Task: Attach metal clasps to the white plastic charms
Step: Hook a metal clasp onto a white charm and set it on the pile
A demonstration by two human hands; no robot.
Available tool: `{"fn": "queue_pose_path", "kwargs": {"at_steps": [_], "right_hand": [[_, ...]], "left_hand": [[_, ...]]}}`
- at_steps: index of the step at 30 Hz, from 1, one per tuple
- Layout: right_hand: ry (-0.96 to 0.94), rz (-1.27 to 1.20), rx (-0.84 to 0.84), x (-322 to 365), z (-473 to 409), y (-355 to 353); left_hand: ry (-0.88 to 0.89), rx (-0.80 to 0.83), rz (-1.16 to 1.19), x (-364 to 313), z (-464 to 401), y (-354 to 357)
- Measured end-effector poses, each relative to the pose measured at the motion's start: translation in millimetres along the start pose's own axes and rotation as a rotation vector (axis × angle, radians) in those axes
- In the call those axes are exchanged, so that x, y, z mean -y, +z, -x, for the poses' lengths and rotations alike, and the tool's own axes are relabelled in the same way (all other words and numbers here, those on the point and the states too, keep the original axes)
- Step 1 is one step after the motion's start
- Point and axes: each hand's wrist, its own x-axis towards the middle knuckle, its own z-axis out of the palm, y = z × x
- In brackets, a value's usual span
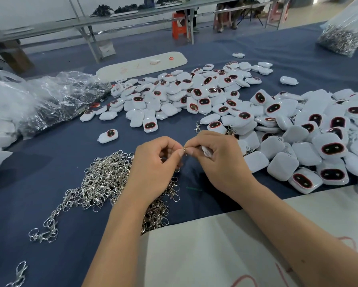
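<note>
My left hand pinches a small metal clasp ring between thumb and fingertips above the blue table. My right hand meets it from the right, its fingers curled round a white plastic charm that is mostly hidden in the palm. Both hands touch at the ring. A heap of silver clasps lies under and left of my left wrist. White charms with dark red-rimmed faces lie in a loose pile ahead, and a thicker pile spreads to the right.
Crumpled clear plastic bags sit at the left. A bag of metal parts stands at the far right. A white board lies behind the charms. White sheet covers the near table edge. Benches and stools stand beyond.
</note>
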Motion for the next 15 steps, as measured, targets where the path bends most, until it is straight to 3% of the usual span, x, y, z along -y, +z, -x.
{"fn": "queue_pose_path", "kwargs": {"at_steps": [11,15], "right_hand": [[-0.205,0.322,-0.011,-4.8,-3.7,-3.5],[-0.107,0.124,-0.024,-4.5,-3.1,-1.4]], "left_hand": [[0.069,-0.016,-0.148,3.6,-1.0,5.5],[0.136,-0.055,-0.163,3.3,-2.0,3.9]]}}
